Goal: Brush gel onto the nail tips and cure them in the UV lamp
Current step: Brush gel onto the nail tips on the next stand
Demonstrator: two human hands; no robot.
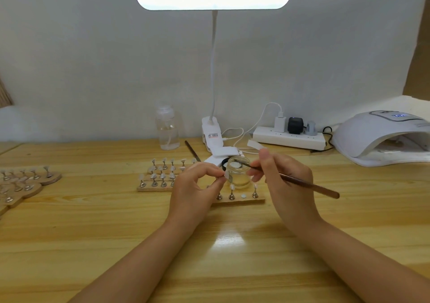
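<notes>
The right hand (285,181) pinches a brush (302,183) with its bristles dipped at the mouth of the small glass gel jar (237,174) mid-desk, while the left hand (197,186) pinches one nail tip (225,174) just beside the jar. By my judgement the work is at the gel-loading stage. The UV lamp (381,137) waits at the desk's far right edge, and several boards of nail tips on stands (162,174) still look uncured.

We see two bare forearms, uncovered by any sleeve. The left hand (197,186) and right hand (285,181) wear nothing we can make out.
</notes>
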